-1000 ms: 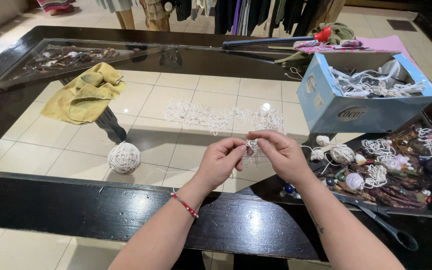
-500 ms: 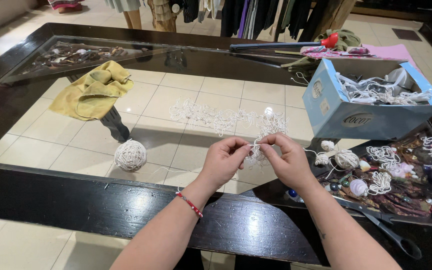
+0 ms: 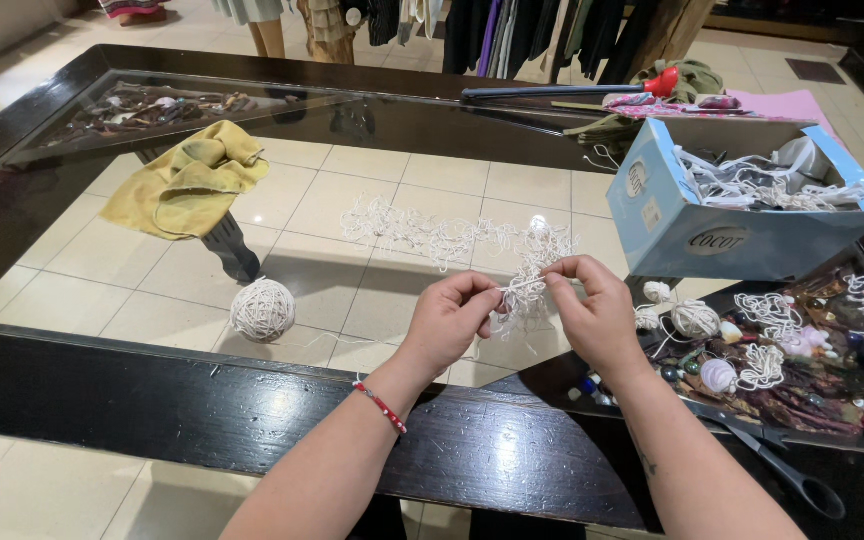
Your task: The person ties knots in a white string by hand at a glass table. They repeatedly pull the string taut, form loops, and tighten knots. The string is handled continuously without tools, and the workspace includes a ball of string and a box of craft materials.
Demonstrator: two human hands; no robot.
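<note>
both hands [image 3: 527,315] on knotted cord [image 3: 522,290]

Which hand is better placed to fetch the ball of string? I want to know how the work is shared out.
Probably the left hand. The ball of string lies on the glass table on its side, nothing between them. The right hand would have to cross over. Both now pinch the knotted string piece.
</note>
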